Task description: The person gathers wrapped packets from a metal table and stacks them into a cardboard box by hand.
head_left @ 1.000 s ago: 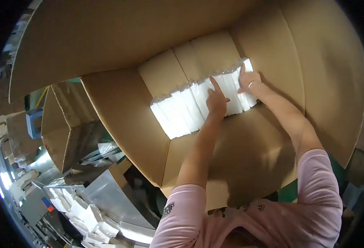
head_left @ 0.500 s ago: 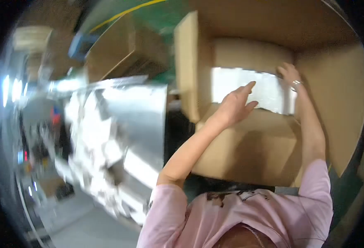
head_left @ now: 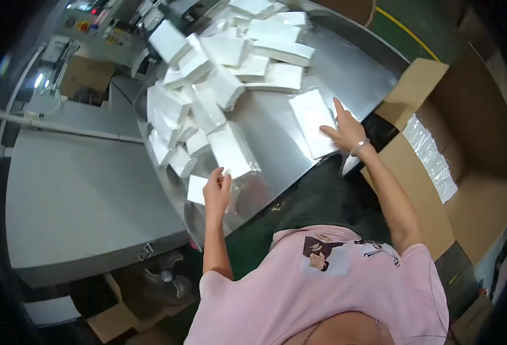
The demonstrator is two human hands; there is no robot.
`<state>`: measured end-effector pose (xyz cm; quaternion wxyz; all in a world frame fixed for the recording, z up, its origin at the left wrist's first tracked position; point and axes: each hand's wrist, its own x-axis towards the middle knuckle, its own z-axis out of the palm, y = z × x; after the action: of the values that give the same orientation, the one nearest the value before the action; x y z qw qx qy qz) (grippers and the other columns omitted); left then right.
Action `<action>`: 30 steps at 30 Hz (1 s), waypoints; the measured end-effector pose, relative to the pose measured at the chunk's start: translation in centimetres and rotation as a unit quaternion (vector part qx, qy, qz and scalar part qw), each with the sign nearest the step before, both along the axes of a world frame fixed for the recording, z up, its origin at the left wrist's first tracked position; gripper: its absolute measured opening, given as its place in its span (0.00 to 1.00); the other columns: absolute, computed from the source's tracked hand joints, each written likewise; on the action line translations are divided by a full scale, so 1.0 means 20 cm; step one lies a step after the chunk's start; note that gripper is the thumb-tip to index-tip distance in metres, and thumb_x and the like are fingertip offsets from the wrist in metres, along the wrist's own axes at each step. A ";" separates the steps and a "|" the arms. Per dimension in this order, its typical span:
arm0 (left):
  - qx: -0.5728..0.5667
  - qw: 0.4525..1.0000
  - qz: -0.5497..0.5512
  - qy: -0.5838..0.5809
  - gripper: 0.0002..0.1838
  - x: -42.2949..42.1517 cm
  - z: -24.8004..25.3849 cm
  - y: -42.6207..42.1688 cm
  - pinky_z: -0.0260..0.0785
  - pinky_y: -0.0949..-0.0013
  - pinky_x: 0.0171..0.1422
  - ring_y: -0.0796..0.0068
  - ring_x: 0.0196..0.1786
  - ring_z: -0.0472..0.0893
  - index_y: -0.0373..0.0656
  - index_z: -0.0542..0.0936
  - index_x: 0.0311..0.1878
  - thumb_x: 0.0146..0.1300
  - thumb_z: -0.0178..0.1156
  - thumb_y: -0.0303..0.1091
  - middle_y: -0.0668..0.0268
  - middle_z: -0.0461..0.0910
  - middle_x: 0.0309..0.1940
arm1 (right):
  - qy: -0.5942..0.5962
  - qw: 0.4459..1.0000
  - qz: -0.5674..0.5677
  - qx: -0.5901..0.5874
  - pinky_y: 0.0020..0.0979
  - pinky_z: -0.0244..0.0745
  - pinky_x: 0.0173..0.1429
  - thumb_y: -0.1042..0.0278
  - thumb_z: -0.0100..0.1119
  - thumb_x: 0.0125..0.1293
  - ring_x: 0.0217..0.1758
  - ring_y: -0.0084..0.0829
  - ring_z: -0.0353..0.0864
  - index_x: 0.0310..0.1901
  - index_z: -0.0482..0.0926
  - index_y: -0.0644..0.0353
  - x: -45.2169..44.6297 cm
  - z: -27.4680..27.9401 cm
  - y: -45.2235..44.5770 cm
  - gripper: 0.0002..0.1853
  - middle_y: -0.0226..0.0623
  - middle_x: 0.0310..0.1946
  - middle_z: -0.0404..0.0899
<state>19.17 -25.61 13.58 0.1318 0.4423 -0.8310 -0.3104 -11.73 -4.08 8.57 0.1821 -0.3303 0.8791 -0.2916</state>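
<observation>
My left hand (head_left: 217, 192) is at the near side of the metal table, its fingers drawn together beside a small white box (head_left: 196, 190) and some clear wrap. Whatever is between those fingers is hidden. My right hand (head_left: 349, 133), with a bracelet at the wrist, is spread over the edge of a flat white box (head_left: 312, 122) in clear film. Its thumb and index finger are apart on or just above that box. A heap of film-wrapped white boxes (head_left: 224, 49) lies just beyond my hands.
The metal table (head_left: 345, 63) has a raised rim. On the right stands an open cardboard carton (head_left: 417, 167) with a row of wrapped white packs (head_left: 431, 156) inside. A grey machine surface (head_left: 86, 195) borders the table at left, and a stand base (head_left: 167, 277) is below.
Both hands have come out of the carton and over the metal table. My view has swung left, so the carton now appears farther right.
</observation>
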 end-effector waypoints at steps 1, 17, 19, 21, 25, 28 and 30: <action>0.003 1.000 0.017 0.003 0.19 0.05 -0.03 -0.08 0.70 0.68 0.37 0.69 0.31 0.79 0.34 0.76 0.51 0.59 0.59 0.36 0.57 0.80 0.27 | 0.039 0.999 -0.012 0.004 0.43 0.71 0.51 0.50 0.64 0.52 0.49 0.51 0.75 0.70 0.44 0.59 0.04 0.02 -0.08 0.51 0.58 0.46 0.72; 0.439 0.832 0.082 0.330 0.27 0.02 -0.08 -0.39 0.72 0.65 0.54 0.64 0.45 0.81 0.29 0.72 0.53 0.47 0.62 0.26 0.57 0.79 0.45 | -0.296 0.921 0.011 -0.253 0.28 0.78 0.42 0.58 0.67 0.52 0.37 0.26 0.81 0.48 0.74 0.65 -0.77 0.47 -0.49 0.25 0.36 0.37 0.80; 0.456 0.808 0.084 0.365 0.26 -0.08 0.01 -0.54 0.73 0.66 0.54 0.63 0.46 0.80 0.29 0.70 0.54 0.50 0.61 0.27 0.55 0.78 0.45 | -0.279 0.930 0.008 -0.238 0.30 0.77 0.44 0.57 0.67 0.53 0.40 0.26 0.80 0.47 0.74 0.65 -0.97 0.41 -0.69 0.25 0.37 0.40 0.79; 0.408 0.833 0.110 0.357 0.27 -0.23 0.00 -0.63 0.73 0.67 0.51 0.64 0.45 0.80 0.29 0.70 0.54 0.51 0.62 0.30 0.55 0.78 0.44 | -0.267 0.954 0.010 -0.135 0.29 0.76 0.45 0.54 0.67 0.52 0.41 0.26 0.79 0.49 0.74 0.66 -1.09 0.28 -0.86 0.28 0.38 0.41 0.79; 0.298 0.889 0.139 0.318 0.29 -0.49 -0.13 -0.73 0.71 0.68 0.49 0.66 0.43 0.79 0.28 0.70 0.54 0.51 0.65 0.34 0.56 0.78 0.43 | -0.218 0.969 0.111 -0.033 0.28 0.74 0.47 0.49 0.67 0.52 0.46 0.25 0.77 0.56 0.71 0.67 -1.06 0.19 -1.00 0.36 0.41 0.46 0.78; 0.302 0.884 0.127 0.333 0.36 -0.57 -0.19 -0.73 0.69 0.66 0.54 0.65 0.51 0.75 0.33 0.62 0.62 0.51 0.65 0.35 0.54 0.72 0.52 | -0.273 0.955 0.110 -0.040 0.27 0.74 0.47 0.48 0.67 0.51 0.45 0.25 0.78 0.57 0.70 0.67 -1.10 0.04 -1.02 0.37 0.39 0.46 0.78; 0.282 0.879 0.159 0.351 0.36 -0.63 -0.24 -0.69 0.69 0.65 0.55 0.65 0.53 0.74 0.36 0.60 0.63 0.53 0.64 0.34 0.56 0.71 0.53 | -0.357 0.924 0.114 -0.070 0.26 0.74 0.48 0.52 0.69 0.52 0.45 0.25 0.77 0.59 0.68 0.66 -1.04 0.01 -0.99 0.37 0.38 0.47 0.77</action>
<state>6.57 -39.43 8.74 0.3321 0.4493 -0.5260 -0.6412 -32.44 -23.94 8.84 0.4925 -0.3144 0.6894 -0.4282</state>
